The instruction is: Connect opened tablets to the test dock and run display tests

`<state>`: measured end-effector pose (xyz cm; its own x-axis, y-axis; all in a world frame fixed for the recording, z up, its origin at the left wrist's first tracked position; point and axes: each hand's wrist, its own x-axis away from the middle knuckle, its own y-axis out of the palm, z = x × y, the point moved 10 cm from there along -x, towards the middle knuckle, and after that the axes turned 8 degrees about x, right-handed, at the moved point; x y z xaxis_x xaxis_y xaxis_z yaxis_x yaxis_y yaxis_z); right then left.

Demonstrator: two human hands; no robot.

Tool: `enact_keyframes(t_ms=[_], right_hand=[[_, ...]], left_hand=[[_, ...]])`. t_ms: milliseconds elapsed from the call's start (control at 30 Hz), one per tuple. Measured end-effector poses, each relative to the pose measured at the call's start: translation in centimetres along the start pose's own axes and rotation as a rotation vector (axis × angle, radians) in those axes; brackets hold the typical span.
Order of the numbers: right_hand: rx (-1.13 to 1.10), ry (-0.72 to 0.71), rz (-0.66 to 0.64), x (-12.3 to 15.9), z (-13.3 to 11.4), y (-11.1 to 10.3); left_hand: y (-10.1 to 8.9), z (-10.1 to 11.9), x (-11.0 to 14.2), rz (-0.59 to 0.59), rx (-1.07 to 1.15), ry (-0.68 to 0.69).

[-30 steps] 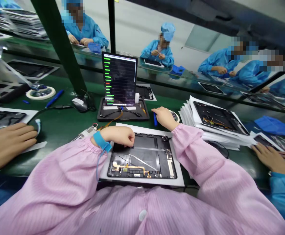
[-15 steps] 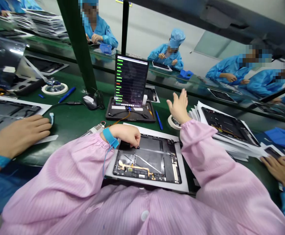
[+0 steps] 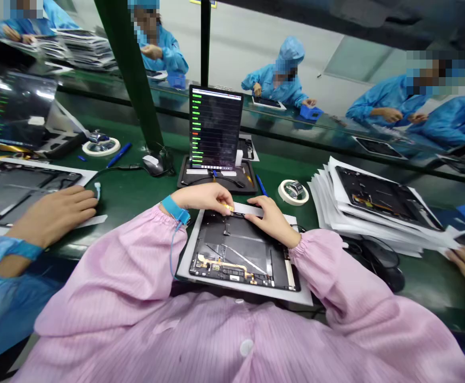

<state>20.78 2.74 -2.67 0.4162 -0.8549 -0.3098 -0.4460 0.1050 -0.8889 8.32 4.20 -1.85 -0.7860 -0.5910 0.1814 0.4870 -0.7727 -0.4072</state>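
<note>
An opened tablet chassis (image 3: 240,250) lies on a white sheet right in front of me, its black inside and orange flex cables showing. My left hand (image 3: 204,198), with a blue wrist strap, is at the chassis's far edge, fingers pinched on a small yellow flex-cable end (image 3: 228,207). My right hand (image 3: 270,219) rests on the far right part of the chassis, fingers curled down beside the left hand's fingertips; what they hold, if anything, is hidden.
An upright tablet with a green test list (image 3: 215,128) stands in a black tray behind the chassis. A tape roll (image 3: 293,192), a blue pen (image 3: 261,185) and a mouse (image 3: 153,164) lie around it. Stacked chassis on sheets (image 3: 376,205) sit right. Co-workers' hands (image 3: 52,213) flank me.
My right hand came down from the air near the tape roll onto the chassis's far edge. My left hand shifted forward to that edge and now pinches the yellow cable end.
</note>
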Motion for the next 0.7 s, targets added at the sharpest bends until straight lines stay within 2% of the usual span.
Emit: enact_keyframes(t_ms=[100, 167, 300, 500, 700], right_hand=[[-0.004, 0.009, -0.011, 0.1, 0.2, 0.0], [0.004, 0.026, -0.014, 0.2, 0.4, -0.1], [0.023, 0.061, -0.010, 0.3, 1.0, -0.1], [0.052, 0.111, 0.012, 0.1, 1.9, -0.5], [0.040, 0.147, -0.057, -0.1, 1.8, -0.1]], left_hand=[[-3.6, -0.9, 0.1, 0.320, -0.083, -0.015], [-4.6, -1.6, 0.0, 0.419, -0.163, -0.044], [-4.4, -2.3, -0.3, 0.434, -0.293, -0.074], [-3.5, -2.5, -0.6, 0.379, -0.344, -0.077], [-3.2, -2.0, -0.8, 0.393, -0.468, -0.104]])
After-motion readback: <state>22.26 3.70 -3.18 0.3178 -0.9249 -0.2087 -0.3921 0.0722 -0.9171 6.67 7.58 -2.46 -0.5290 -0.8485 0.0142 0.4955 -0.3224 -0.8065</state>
